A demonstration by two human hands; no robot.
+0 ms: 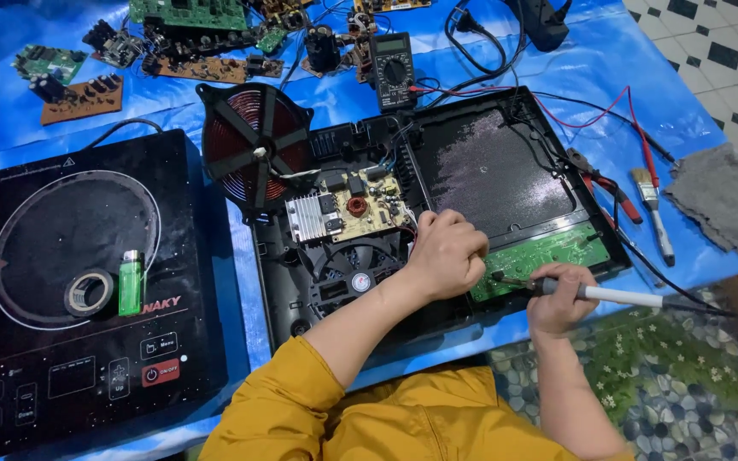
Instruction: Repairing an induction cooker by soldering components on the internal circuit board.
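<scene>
My left hand is closed into a fist over the opened black induction cooker base, beside the tan circuit board; what it pinches is hidden. My right hand grips a soldering iron with a white handle, its tip touching the left end of the green control board. A copper induction coil is tilted up off the base at the left. A fan sits under my left wrist.
The cooker's black glass top lies at left with a tape roll and a green lighter on it. Multimeter, loose circuit boards, red pliers, brush and grey cloth lie on blue sheeting.
</scene>
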